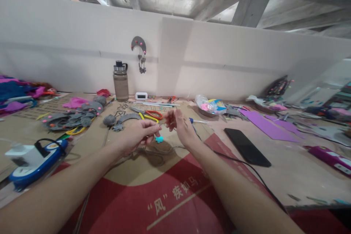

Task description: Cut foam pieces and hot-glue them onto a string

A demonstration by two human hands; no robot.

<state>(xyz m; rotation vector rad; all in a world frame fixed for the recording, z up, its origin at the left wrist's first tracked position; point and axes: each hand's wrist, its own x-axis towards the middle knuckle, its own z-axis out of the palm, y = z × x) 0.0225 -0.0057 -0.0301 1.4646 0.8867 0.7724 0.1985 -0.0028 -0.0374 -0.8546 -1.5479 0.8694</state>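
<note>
My left hand (142, 134) is closed in a pinch above the cardboard. A small turquoise flower-shaped piece (159, 139) shows right at its fingertips, seemingly held by them or by a thread from them. Close by on the right, my right hand (181, 126) has its fingers curled toward the left one. What lies between those fingers is too small and blurred to make out. Behind the hands lie orange-handled scissors (153, 114), yellow-handled pliers (148, 117), a grey felt crescent (128, 117) and a ball of grey yarn (109, 120). Grey cord (156, 153) loops beneath the hands.
A water bottle (121, 82) and a small digital clock (141, 96) stand by the wall. Left are grey felt pieces (74, 115) and a blue power strip (38, 164). A black phone (246, 147), purple sheets (265, 126) and a glue gun (196, 121) lie right.
</note>
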